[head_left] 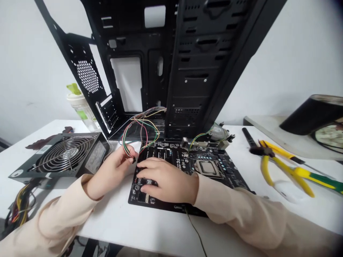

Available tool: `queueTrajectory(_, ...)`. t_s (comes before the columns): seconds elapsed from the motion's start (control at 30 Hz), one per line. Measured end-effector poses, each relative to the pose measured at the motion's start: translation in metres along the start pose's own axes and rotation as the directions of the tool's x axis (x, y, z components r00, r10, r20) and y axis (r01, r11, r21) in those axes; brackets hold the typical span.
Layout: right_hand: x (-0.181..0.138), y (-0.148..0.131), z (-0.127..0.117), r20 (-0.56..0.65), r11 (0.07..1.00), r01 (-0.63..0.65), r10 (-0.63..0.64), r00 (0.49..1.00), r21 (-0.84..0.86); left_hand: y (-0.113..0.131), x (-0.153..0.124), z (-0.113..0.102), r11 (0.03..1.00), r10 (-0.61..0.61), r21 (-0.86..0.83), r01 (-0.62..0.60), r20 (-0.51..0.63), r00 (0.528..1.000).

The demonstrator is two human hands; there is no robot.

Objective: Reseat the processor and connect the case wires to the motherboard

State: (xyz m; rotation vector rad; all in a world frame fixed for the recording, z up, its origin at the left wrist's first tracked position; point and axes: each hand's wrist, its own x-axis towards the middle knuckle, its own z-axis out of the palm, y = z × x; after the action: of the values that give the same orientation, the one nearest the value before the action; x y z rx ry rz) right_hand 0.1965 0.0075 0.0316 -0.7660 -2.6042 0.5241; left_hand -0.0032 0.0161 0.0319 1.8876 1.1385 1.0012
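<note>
A black motherboard (pixel 158 200) lies flat on the white table in front of the computer case (pixel 158 46). Thin coloured cables (pixel 144 117) loop out of the case's lower part toward the board's left edge. With finger and thumb, my left hand (pixel 114 171) pinches a small black cable connector (pixel 134 159) at the end of these wires, just beside the board. My right hand (pixel 168 180) rests across the board's left part, fingers spread and pointing left, covering some slots. A square processor (pixel 207 167) sits in its socket right of that hand.
At left are a power supply (pixel 66 153) with bundled cables (pixel 23 203) and a clear bottle (pixel 83 110). Yellow-handled pliers (pixel 278 164), a yellow-green screwdriver (pixel 318 178) and a white computer mouse (pixel 288 191) lie at right. A black cylinder (pixel 308 114) stands tilted behind them.
</note>
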Motion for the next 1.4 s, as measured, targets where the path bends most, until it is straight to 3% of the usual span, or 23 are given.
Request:
queueTrajectory(0.1, -0.001, 0.002, 0.004, -0.016, 0.999, -0.013, 0.012, 1.000, -0.045, 0.001, 0.000, 0.001, 1.000, -0.012, 0.021, 0.011, 0.031, 0.999)
queueTrajectory(0.27, -0.003, 0.003, 0.008, 0.019, 0.987, 0.030, -0.027, 0.999, -0.157, 0.001, 0.001, 0.002, 0.980, 0.013, 0.198, 0.010, -0.116, 0.993)
queueTrajectory(0.37, -0.004, 0.002, 0.008, 0.025, 0.979, 0.048, -0.044, 0.999, -0.196, -0.001, 0.000, 0.003, 0.973, -0.003, 0.228, 0.031, -0.123, 0.992)
queueTrajectory(0.5, -0.005, -0.001, 0.007, 0.002, 0.979, -0.001, 0.002, 1.000, -0.203, -0.002, -0.001, 0.003, 0.990, -0.037, 0.134, 0.050, -0.096, 0.995)
queueTrajectory(0.67, -0.005, -0.003, 0.008, -0.003, 0.978, -0.060, 0.061, 0.998, -0.200, 0.002, -0.001, 0.004, 0.996, -0.086, -0.031, 0.083, -0.140, 0.986)
queueTrajectory(0.87, -0.005, -0.002, 0.008, -0.020, 0.978, -0.061, 0.058, 0.998, -0.198, 0.003, -0.001, 0.005, 0.987, -0.137, -0.098, 0.130, -0.059, 0.989)
queueTrajectory(1.27, -0.006, -0.001, 0.009, -0.011, 0.983, -0.061, 0.060, 0.998, -0.174, -0.005, -0.002, 0.004, 0.993, -0.109, 0.035, 0.111, -0.069, 0.992)
queueTrajectory(1.4, -0.007, -0.001, 0.009, -0.010, 0.982, -0.058, 0.058, 0.998, -0.182, -0.008, -0.004, 0.005, 0.963, -0.030, 0.263, 0.056, -0.099, 0.995)
